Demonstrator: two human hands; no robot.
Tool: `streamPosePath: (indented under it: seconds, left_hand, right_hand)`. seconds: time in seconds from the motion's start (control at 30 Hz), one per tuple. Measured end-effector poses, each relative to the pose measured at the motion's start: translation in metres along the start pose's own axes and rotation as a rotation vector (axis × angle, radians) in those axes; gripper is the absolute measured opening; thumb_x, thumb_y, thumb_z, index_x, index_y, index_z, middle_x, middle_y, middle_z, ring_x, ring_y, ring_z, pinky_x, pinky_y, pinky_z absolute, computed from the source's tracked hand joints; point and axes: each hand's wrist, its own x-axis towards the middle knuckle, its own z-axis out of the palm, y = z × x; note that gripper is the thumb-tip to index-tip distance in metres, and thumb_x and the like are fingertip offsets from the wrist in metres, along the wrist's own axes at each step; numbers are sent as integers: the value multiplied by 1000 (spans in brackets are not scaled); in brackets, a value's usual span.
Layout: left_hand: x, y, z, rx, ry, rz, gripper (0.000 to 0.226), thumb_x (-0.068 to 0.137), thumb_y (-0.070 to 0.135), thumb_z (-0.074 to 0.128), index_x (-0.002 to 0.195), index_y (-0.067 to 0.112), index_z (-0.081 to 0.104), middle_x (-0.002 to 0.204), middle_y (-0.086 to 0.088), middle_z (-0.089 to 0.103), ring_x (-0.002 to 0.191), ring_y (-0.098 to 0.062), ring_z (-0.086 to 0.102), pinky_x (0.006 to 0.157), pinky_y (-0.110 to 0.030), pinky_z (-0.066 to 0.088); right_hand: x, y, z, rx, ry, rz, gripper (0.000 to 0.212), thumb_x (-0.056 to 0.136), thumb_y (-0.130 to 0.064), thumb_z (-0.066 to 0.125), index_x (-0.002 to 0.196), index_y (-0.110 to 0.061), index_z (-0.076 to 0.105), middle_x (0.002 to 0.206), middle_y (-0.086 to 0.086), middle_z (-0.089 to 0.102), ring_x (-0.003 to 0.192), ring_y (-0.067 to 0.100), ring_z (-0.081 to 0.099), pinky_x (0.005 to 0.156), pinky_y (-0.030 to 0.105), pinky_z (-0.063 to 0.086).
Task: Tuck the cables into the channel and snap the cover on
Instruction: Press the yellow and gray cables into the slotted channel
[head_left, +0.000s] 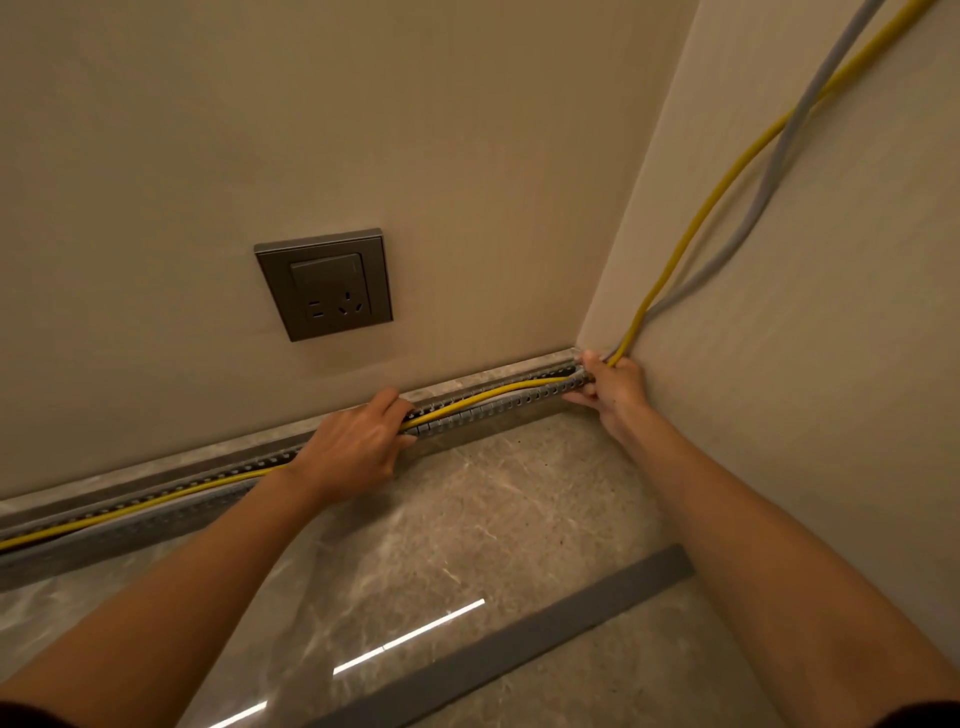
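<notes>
A grey slotted cable channel (498, 408) runs along the foot of the wall, from the left edge to the corner. A yellow cable (488, 399) and a grey cable (763, 197) lie in it and climb the right wall from the corner. My left hand (353, 447) rests on the channel's middle, fingers pressing the yellow cable into it. At the corner my right hand (613, 387) grips the channel's end, where both cables bend upward. The long grey cover strip (519, 644) lies loose on the floor, nearer to me.
A grey wall socket (324, 283) sits on the wall above the channel. The floor (467, 519) is glossy marble tile with light reflections. Two walls meet in a corner (576, 343) at the right.
</notes>
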Motion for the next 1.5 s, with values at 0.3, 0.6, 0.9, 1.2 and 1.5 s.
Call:
streamPosePath:
  seconds: [0.3, 0.6, 0.9, 1.2, 1.5]
  left_hand:
    - [3, -1, 30, -19, 37, -25, 48, 94, 29, 47, 138, 21, 30, 128, -7, 44, 92, -31, 60, 61, -37, 41]
    - [11, 2, 40, 147, 1, 185, 72, 70, 12, 78, 134, 19, 47, 125, -18, 58, 103, -33, 64, 80, -40, 54]
    - [17, 12, 42, -80, 64, 56, 59, 95, 14, 43, 147, 13, 16, 137, -12, 38, 119, -26, 42, 98, -32, 36]
    - [23, 5, 28, 81, -104, 36, 44, 98, 42, 27, 131, 14, 34, 127, -11, 50, 108, -27, 55, 83, -36, 46]
    - [17, 0, 24, 144, -146, 73, 42, 99, 41, 23, 131, 16, 34, 128, -9, 52, 100, -27, 59, 68, -30, 35]
  right_hand:
    - [1, 4, -1, -132, 53, 77, 23, 91, -31, 58, 97, -9, 54, 92, 9, 57, 38, 11, 54, 36, 15, 47]
    - [-6, 6, -2, -80, -6, 101, 19, 91, -27, 57, 101, -11, 52, 90, 5, 60, 44, 11, 60, 50, 20, 52]
    - [-8, 10, 0, -30, -43, 62, 12, 98, -20, 43, 100, -16, 54, 84, 0, 56, 91, 19, 56, 84, 32, 48]
    - [-4, 5, -4, 14, 62, 88, 26, 99, -11, 39, 76, -13, 51, 83, 7, 56, 94, 26, 55, 80, 39, 51]
    - [0, 8, 2, 11, 152, 29, 35, 97, -6, 40, 64, -16, 47, 83, 11, 61, 59, 15, 54, 44, 25, 47]
